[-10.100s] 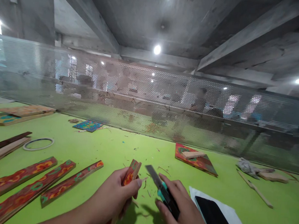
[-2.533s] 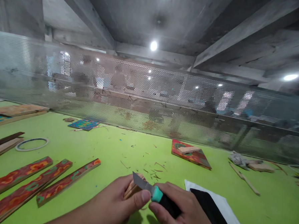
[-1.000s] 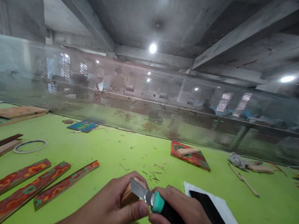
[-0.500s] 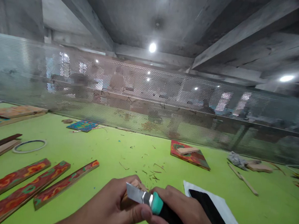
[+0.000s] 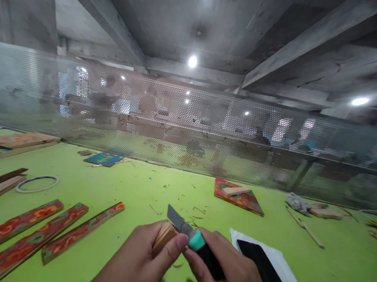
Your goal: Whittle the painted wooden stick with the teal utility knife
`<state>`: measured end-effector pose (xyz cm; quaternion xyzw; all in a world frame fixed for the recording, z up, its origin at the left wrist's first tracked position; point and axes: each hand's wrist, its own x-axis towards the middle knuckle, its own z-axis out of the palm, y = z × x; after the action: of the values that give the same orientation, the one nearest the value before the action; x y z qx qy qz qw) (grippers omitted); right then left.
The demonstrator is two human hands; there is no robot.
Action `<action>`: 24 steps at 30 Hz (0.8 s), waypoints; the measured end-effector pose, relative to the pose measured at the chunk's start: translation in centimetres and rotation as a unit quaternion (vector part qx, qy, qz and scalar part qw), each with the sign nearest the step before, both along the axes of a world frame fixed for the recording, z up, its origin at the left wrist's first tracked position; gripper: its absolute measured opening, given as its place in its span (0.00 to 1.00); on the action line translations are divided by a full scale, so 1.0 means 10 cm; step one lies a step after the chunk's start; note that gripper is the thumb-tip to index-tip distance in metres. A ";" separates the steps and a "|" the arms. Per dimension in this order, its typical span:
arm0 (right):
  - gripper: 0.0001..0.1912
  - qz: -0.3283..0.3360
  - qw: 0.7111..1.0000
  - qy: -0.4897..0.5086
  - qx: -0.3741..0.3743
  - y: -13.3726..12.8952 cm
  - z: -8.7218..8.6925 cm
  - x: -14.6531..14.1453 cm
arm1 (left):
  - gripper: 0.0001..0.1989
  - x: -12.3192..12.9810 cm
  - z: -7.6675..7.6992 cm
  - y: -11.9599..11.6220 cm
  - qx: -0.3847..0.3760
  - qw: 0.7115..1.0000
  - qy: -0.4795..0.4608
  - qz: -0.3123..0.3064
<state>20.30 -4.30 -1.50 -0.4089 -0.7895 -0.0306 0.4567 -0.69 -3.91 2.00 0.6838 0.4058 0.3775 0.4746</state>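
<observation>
My left hand [image 5: 141, 254] is closed around a small piece of wood [image 5: 163, 237], whose pale cut end shows between thumb and fingers. In my right hand [image 5: 226, 261] is a utility knife [image 5: 196, 240] with a black and teal handle. Its bare blade [image 5: 178, 219] points up and to the left, just beyond the wood. The left thumb lies close to the knife's collar; whether it touches I cannot tell. Wood shavings [image 5: 197, 213] are scattered on the green table [image 5: 135, 188] beyond my hands.
Painted wooden strips [image 5: 31, 240] lie at the left, near a tape ring [image 5: 37, 184]. A red painted board [image 5: 239, 198] bears a wood scrap. At right are a black flat object [image 5: 260, 264] on white cloth and a thin stick [image 5: 305, 227]. A perforated screen [image 5: 183, 124] borders the table.
The knife blade has swung upward and away from the wood, where it lay across it before. My hands have parted slightly, and more of the wood's cut end shows.
</observation>
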 end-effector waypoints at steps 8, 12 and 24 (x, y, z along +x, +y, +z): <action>0.17 0.010 0.998 0.003 -0.060 0.09 0.12 0.12 | 0.26 -0.06 -0.04 0.05 -0.063 0.985 -0.122 -0.108; 0.15 0.026 0.998 0.020 -0.063 0.10 0.18 0.15 | 0.25 -0.08 0.03 0.06 -0.051 0.986 -0.135 -0.081; 0.21 0.059 0.996 0.000 -0.062 0.03 0.34 0.18 | 0.25 -0.15 0.25 -0.03 -0.017 0.987 -0.067 -0.145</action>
<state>22.08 -4.03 1.87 -0.3895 -0.8123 0.0456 0.4316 -2.20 -4.23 4.48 0.7001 0.2763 0.3428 0.5622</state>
